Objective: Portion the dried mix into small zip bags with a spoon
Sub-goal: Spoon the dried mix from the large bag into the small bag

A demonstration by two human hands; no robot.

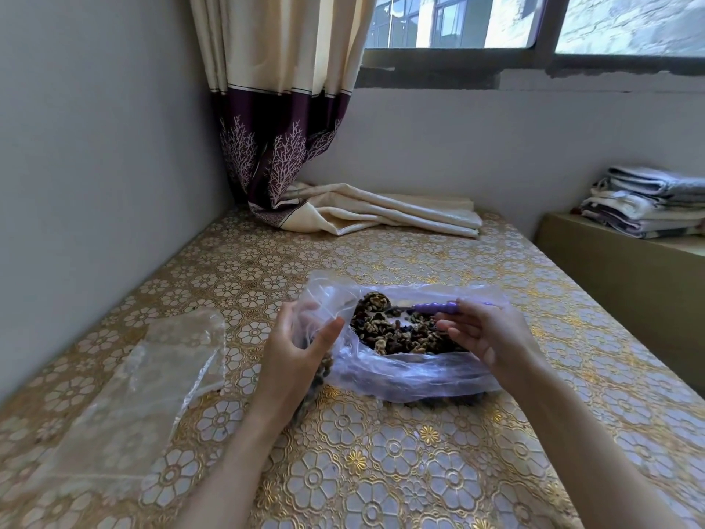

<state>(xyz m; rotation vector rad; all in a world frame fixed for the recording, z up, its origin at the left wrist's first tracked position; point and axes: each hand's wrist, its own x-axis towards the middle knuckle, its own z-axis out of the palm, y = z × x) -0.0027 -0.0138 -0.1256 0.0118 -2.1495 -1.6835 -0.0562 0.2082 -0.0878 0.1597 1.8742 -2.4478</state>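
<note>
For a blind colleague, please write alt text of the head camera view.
A right hand holds a purple-handled spoon heaped with dried mix over a big open plastic bag of it, while the left hand holds a small zip bag open. Flat clear bags lie left.

A tabletop [381, 452] covered in a gold floral-patterned cloth is filling the near scene. At its far left corner a cream and purple curtain [282, 108] is hanging, its cream hem lying folded on the surface. A window [534, 21] is showing far right. Folded linens [648, 204] are sitting stacked on a ledge [629, 261] at right.
</note>
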